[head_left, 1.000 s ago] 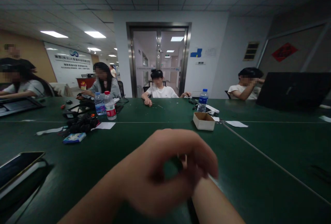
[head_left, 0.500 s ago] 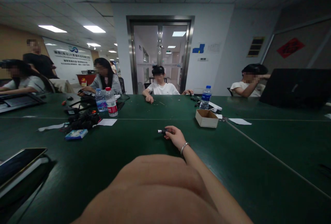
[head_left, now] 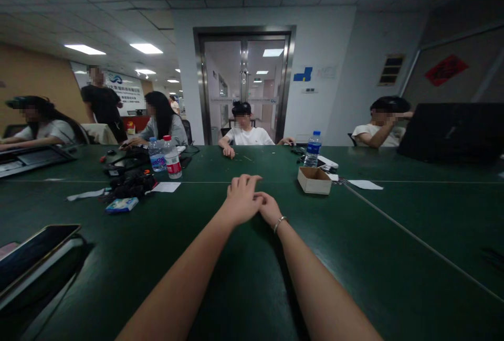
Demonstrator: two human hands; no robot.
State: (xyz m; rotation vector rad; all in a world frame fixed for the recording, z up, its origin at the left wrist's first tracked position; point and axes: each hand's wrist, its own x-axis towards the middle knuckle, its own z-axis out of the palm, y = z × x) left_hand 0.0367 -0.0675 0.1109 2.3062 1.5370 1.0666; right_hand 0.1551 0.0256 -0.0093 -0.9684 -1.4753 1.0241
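Left hand [head_left: 241, 202] angles over the bench [head_left: 394, 241], back up, fingers loosely extended, meeting the right hand [head_left: 270, 210], its fingers curled. Forearms converge. Contact spot hidden; cannot tell what either grips. Open box [head_left: 314, 183] on the bench, right of both hands, well apart.

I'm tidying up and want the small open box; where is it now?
In the head view, the small open box sits right of the right hand, just in front of the blue-capped bottle.
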